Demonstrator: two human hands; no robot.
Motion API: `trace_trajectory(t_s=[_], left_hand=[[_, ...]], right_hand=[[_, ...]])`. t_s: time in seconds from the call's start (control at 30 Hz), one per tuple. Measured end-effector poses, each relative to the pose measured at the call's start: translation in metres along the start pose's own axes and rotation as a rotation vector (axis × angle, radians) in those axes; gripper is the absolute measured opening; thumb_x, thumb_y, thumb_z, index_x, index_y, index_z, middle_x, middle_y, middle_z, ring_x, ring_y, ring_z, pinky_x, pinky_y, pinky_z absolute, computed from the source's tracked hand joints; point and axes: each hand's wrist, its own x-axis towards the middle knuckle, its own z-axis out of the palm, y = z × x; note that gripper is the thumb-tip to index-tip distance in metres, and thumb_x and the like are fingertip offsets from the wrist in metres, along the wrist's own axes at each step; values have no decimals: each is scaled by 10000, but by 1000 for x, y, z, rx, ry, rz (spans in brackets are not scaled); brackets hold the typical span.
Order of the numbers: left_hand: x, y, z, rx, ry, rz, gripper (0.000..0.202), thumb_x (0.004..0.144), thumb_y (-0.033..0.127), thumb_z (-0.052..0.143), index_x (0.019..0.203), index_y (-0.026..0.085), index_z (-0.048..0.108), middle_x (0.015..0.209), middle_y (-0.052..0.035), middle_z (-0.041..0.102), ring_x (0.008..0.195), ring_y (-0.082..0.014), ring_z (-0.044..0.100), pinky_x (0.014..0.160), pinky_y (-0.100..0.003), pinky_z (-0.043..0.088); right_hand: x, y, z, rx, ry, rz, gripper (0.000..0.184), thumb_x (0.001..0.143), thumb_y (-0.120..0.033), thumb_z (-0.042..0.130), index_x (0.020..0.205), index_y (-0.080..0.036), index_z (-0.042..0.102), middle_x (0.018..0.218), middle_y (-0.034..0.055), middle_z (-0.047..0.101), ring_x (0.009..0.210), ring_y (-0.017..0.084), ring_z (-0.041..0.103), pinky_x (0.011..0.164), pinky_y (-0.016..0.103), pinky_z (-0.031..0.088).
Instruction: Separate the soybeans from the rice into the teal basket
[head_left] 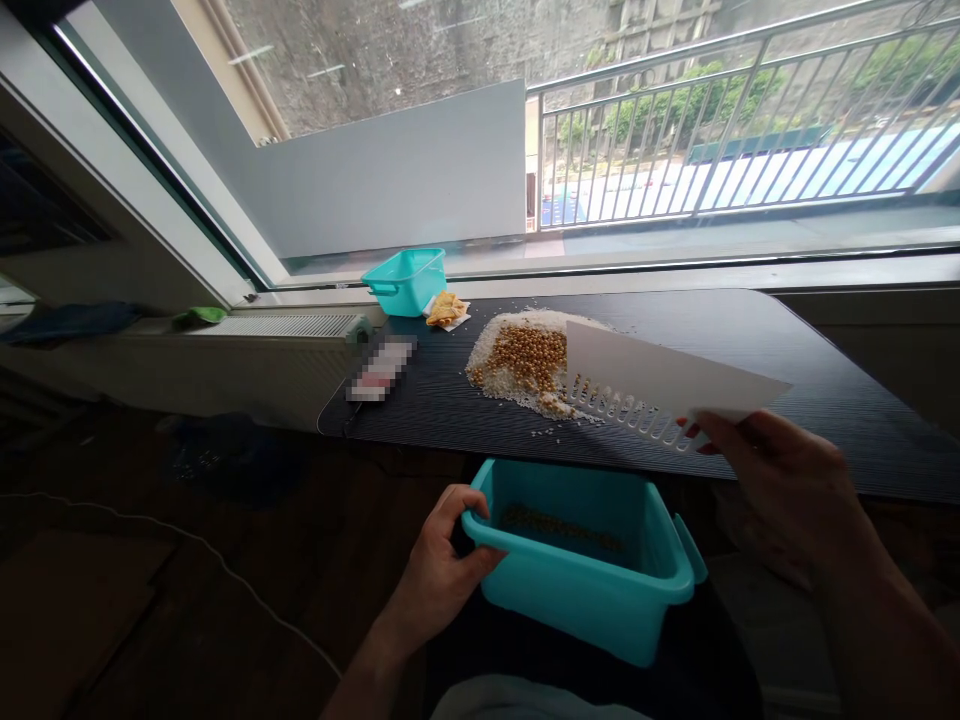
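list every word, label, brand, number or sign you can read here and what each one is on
No readable text anywhere in the picture.
Pixelated item on the dark table: blurred out, so any lettering is unreadable.
Near teal bin, far teal bin and white notched sheet: no lettering shows.

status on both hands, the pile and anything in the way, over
Left hand gripping nearer turquoise plastic tub. Right hand holding flat white slotted sheet. Small golden balls and white grains piled on black tabletop. Sheet hides part of pile.
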Motion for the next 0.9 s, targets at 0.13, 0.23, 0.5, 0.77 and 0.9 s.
trace_trajectory(t_s=[0.13,0.23,0.5,0.77,0.9], left_hand=[[0,2,1,-17,8,-4,373,960,551,1002,1002,274,755,1070,-16,728,977,-271,665,927,-363,608],[-1,1,-1,-10,0,-3,380,971,561,1002,1010,277,753,1075,-19,736,979,-274,665,932,-366,611],[-1,1,-3,17,-13,-11,395,991,582,988,1019,278,738,1086,-17,729,991,-272,669,937,-361,611],[-1,6,-2,23,5,-5,410,968,585,1006,995,278,736,1059,-9,729,963,-265,668,935,-365,624],[2,6,7,-4,-5,16,370,966,538,994,986,277,733,1035,-2,700,957,-262,659,947,-369,620]], right_hand=[[0,-1,-2,-47,9,28,697,828,-1055,886,892,-362,925,855,78,935,850,405,919,786,542,767],[-1,-1,-1,-48,11,51,751,768,-1095,887,879,-353,913,854,86,931,827,389,909,763,522,759],[-4,-8,-4,-15,-19,49,631,831,-968,948,895,-340,928,860,84,937,860,394,923,759,483,755],[-4,-15,-15,-45,24,111,567,773,-862,966,878,-307,921,842,94,926,845,388,920,782,472,749],[-5,-16,-27,-116,118,132,445,764,-762,913,794,-319,890,792,75,905,795,360,900,677,423,697]])
